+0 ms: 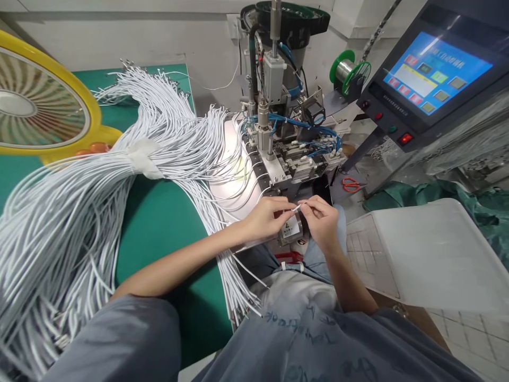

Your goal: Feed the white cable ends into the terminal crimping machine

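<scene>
My left hand (267,216) and my right hand (322,222) meet in front of a small metal machine (286,159). Both pinch the end of one thin white cable (297,207) between their fingertips. The cable end sits just above a metal block with a warning label (291,228). A big taped bundle of white cables (119,170) lies over the green table (167,223) to my left, with loose ends spilling toward my lap.
A yellow-rimmed fan (35,101) stands at the far left. A touchscreen control panel (433,74) rises at the right, with a green wire spool (348,71) beside it. Red scissors (352,184) lie by the machine. A translucent plastic bin (437,249) sits at my right.
</scene>
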`<state>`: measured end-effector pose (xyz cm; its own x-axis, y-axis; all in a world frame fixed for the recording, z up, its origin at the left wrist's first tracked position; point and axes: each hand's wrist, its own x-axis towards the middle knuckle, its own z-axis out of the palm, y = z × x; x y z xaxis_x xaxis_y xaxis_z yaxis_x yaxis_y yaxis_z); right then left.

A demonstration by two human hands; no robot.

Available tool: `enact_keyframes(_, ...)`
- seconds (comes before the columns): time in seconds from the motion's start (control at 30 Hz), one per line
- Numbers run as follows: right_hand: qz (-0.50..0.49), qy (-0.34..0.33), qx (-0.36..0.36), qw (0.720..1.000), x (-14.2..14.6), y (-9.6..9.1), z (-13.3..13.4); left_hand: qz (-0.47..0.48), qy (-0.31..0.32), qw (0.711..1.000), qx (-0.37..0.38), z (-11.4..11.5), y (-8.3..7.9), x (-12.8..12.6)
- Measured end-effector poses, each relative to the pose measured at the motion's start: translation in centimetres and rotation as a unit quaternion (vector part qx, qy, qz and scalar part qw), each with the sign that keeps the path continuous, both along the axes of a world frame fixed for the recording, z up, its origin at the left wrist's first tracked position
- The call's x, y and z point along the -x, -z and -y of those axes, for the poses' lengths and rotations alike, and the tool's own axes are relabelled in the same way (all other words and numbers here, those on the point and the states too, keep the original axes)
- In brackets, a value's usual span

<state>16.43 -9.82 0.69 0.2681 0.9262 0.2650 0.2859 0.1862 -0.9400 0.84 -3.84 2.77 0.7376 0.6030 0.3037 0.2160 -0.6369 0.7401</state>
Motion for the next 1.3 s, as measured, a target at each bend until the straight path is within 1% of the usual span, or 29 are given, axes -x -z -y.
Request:
enact_keyframes(0.07, 0.021, -0.015, 0.015, 1.0, -0.4, 0.1, -0.3, -0.005, -0.002, 0.999, -0.037, 0.0, 0.4, 0.0)
enact_keyframes(0.13, 0.027, -0.033, 0.036, 0.998, -0.6, 0.3, -0.5, -0.007, -0.015, 0.999, -0.051, 0.0, 0.7, 0.0)
enact_keyframes(0.2, -0.001, -0.034, 0.045, 0.998, -0.4, 0.6, -0.6, -0.002, -0.038, 0.999, -0.034, 0.0, 0.9, -0.1)
enact_keyframes(0.27, -0.052, -0.031, 0.045, 0.997, 0.0, 0.8, -0.5, 0.006, -0.055, 0.998, -0.003, 0.1, 1.0, -0.2)
enact_keyframes(0.33, -0.091, -0.037, 0.05, 0.994, 0.2, 0.9, -0.5, 0.011, -0.062, 0.998, 0.016, 0.0, 1.0, -0.3)
enact_keyframes(0.37, -0.094, -0.043, 0.056, 0.993, 0.1, 0.8, -0.5, 0.01, -0.063, 0.998, 0.016, 0.0, 1.0, -0.3)
enact_keyframes(0.5, -0.031, -0.085, 0.082, 0.993, -0.9, 0.4, -0.8, -0.01, -0.058, 0.998, -0.002, -0.3, 1.1, -0.3)
enact_keyframes(0.57, -0.022, -0.091, 0.072, 0.993, -1.1, 0.6, -1.0, -0.011, -0.064, 0.998, -0.003, -0.4, 1.2, -0.3)
enact_keyframes(0.6, -0.039, -0.086, 0.061, 0.994, -0.9, 0.8, -1.0, -0.006, -0.067, 0.998, 0.0, -0.4, 1.3, -0.4)
enact_keyframes(0.67, -0.108, -0.066, 0.039, 0.991, 0.0, 1.5, -0.9, 0.014, -0.069, 0.997, 0.01, -0.2, 1.4, -0.4)
enact_keyframes(0.77, -0.214, -0.027, 0.026, 0.976, 1.7, 2.4, -0.5, 0.047, -0.069, 0.996, 0.015, 0.0, 1.6, -0.5)
enact_keyframes(0.8, -0.225, -0.016, 0.024, 0.974, 1.9, 2.5, -0.4, 0.055, -0.068, 0.996, 0.01, 0.0, 1.6, -0.5)
enact_keyframes(0.87, -0.208, -0.014, 0.024, 0.978, 1.7, 2.4, -0.5, 0.059, -0.054, 0.997, -0.004, -0.1, 1.6, -0.4)
enact_keyframes(0.93, -0.16, -0.043, 0.031, 0.986, 0.6, 1.9, -0.9, 0.04, -0.026, 0.998, -0.035, -0.5, 1.5, -0.2)
enact_keyframes(1.0, -0.11, -0.081, 0.045, 0.99, -0.7, 1.4, -1.5, 0.005, -0.002, 0.997, -0.083, -0.8, 1.5, 0.0)
enact_keyframes(1.07, -0.077, -0.092, 0.055, 0.991, -1.4, 1.2, -1.8, -0.013, -0.002, 0.992, -0.125, -1.0, 1.6, 0.1)
enact_keyframes(1.13, -0.088, -0.078, 0.054, 0.992, -1.2, 1.4, -1.8, 0.0, -0.022, 0.99, -0.139, -0.9, 1.7, 0.0)
enact_keyframes(1.2, -0.137, -0.057, 0.046, 0.988, -0.2, 1.8, -1.5, 0.025, -0.04, 0.99, -0.131, -0.6, 1.9, -0.1)
enact_keyframes(1.27, -0.172, -0.035, 0.035, 0.984, 0.8, 2.1, -1.1, 0.038, -0.046, 0.99, -0.128, -0.4, 2.1, -0.2)
enact_keyframes(1.3, -0.165, -0.021, 0.029, 0.986, 1.2, 2.1, -0.9, 0.035, -0.045, 0.989, -0.137, -0.3, 2.2, -0.2)
